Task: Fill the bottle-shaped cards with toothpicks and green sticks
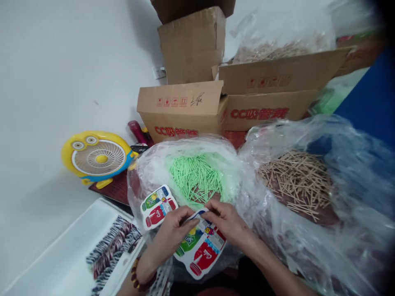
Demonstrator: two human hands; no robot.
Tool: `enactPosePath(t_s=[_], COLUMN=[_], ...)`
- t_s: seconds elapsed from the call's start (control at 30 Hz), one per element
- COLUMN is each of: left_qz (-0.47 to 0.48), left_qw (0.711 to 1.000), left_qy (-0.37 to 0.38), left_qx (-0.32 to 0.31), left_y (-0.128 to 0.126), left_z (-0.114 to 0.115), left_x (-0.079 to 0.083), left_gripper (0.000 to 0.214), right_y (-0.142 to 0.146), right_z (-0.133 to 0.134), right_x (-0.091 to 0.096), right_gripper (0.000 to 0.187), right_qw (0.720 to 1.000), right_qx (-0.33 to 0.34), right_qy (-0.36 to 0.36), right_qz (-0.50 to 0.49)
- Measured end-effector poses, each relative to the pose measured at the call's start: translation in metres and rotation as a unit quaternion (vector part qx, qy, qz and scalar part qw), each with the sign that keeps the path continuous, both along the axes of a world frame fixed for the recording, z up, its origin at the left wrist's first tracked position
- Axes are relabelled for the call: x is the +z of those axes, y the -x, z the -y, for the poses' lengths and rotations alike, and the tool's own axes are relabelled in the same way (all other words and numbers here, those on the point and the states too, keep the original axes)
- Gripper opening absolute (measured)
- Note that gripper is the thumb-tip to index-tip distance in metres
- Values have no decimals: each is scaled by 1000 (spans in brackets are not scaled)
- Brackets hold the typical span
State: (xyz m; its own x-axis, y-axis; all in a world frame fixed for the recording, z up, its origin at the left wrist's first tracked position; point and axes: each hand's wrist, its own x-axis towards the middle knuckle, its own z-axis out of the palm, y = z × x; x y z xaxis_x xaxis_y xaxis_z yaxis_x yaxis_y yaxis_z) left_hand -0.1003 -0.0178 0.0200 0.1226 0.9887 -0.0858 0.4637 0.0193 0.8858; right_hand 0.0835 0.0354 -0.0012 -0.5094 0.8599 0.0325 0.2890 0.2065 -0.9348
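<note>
My left hand (174,230) and my right hand (226,220) both pinch the top edge of a flat printed pouch (200,248) showing a green bottle and a red cola bottle. The fingertips of the two hands meet at its upper rim. A second pouch of the same print (157,205) leans on the plastic bag just left of my left hand. Right behind my hands, an open clear bag holds a heap of green sticks (197,176). A beaded bracelet (137,277) sits on my left wrist.
A second clear bag with tan sticks (298,181) lies to the right. Cardboard boxes (182,109) with red print stand behind the bags. A yellow cartoon fan (97,156) sits at left. A white tray (61,255) with striped sticks (112,246) is at lower left.
</note>
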Motion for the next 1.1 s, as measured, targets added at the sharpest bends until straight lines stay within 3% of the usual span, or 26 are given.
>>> enactPosePath(t_s=[0.17, 0.47, 0.57, 0.63, 0.67, 0.73, 0.8, 0.87, 0.97, 1.1], left_qz=[-33, -49, -24, -11, -9, -9, -6, 4, 16, 41], left_qw=[999, 998, 999, 999, 999, 999, 999, 1000, 1000, 998], left_qy=[-36, -36, -23, -19, -19, -18, -11, -1, 0, 6], left_qx=[2, -1, 13, 24, 29, 34, 31, 22, 19, 37], left_y=[-6, 4, 10, 11, 11, 9, 6, 3, 1, 2], left_z=[9, 23, 27, 31, 33, 37, 41, 43, 44, 42], left_x=[-19, -30, -36, -40, -42, -44, -46, -48, -52, -55], left_gripper=[22, 37, 33, 31, 32, 32, 32, 30, 31, 35], right_y=[-12, -3, -3, -5, -6, -6, -5, -2, 3, 3], right_z=[2, 4, -10, -32, -45, -71, -93, -107, -118, -123], right_x=[-17, -8, -5, -4, -4, -4, -4, -5, -9, -18], right_gripper=[20, 35, 35, 36, 34, 25, 22, 21, 21, 22], right_qw=[999, 990, 988, 983, 972, 909, 833, 779, 747, 735], right_qx=[27, 98, 119, 91, 55, 27, 60, 89, 92, 117], right_qy=[-8, -45, -28, -87, -147, -270, -355, -401, -425, -454], right_qz=[37, 96, 93, 130, 177, 315, 420, 474, 504, 489])
